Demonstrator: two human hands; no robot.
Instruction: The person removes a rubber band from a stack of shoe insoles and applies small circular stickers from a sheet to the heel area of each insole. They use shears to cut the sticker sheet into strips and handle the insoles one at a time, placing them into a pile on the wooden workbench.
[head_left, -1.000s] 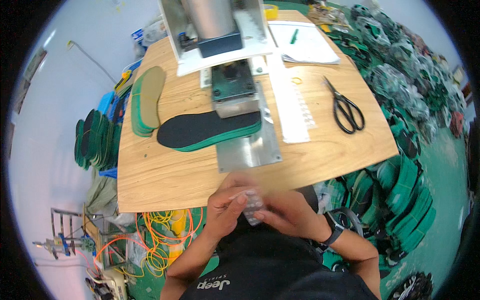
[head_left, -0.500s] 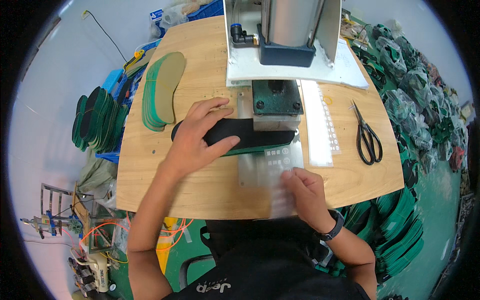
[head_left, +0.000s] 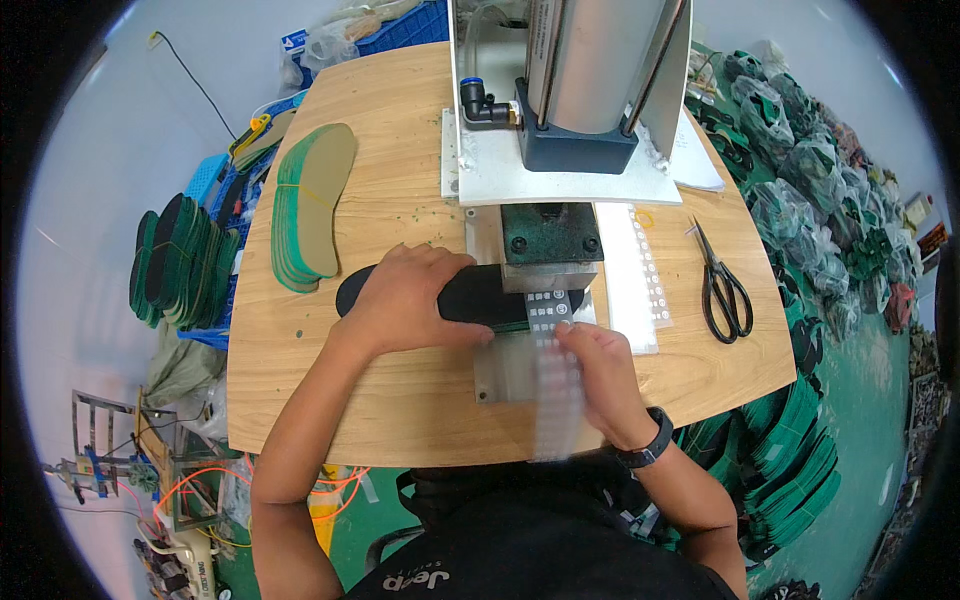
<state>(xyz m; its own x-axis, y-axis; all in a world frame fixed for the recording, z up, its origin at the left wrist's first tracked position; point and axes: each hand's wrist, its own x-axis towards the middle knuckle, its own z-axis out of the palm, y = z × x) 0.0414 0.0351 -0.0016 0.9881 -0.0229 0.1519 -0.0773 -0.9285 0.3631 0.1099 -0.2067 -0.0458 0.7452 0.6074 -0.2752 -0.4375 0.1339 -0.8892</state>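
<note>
A black-topped insole stack (head_left: 470,296) with green lower layers lies crosswise on the metal plate (head_left: 495,385) of a press. Its right end sits below the press's square head (head_left: 548,245). My left hand (head_left: 405,305) is closed over the stack's left part, fingers along the far side and thumb at the near edge. Between thumb and fingers, my right hand (head_left: 603,375) pinches a clear film strip (head_left: 547,312) printed with small white marks. The strip's far end overlaps the black insole just in front of the head; its near end hangs blurred toward the table edge.
Black-handled scissors (head_left: 727,295) and more clear film sheets (head_left: 628,290) lie to the right. A banded stack of beige and green insoles (head_left: 315,205) lies at left. The press frame (head_left: 570,185) stands at the back. Bagged pieces (head_left: 800,220) fill the floor at right.
The film strip has moved from the insole's near edge onto its black top, close to the press head. My left hand has shifted slightly right along the stack. The whole view has shifted a little.
</note>
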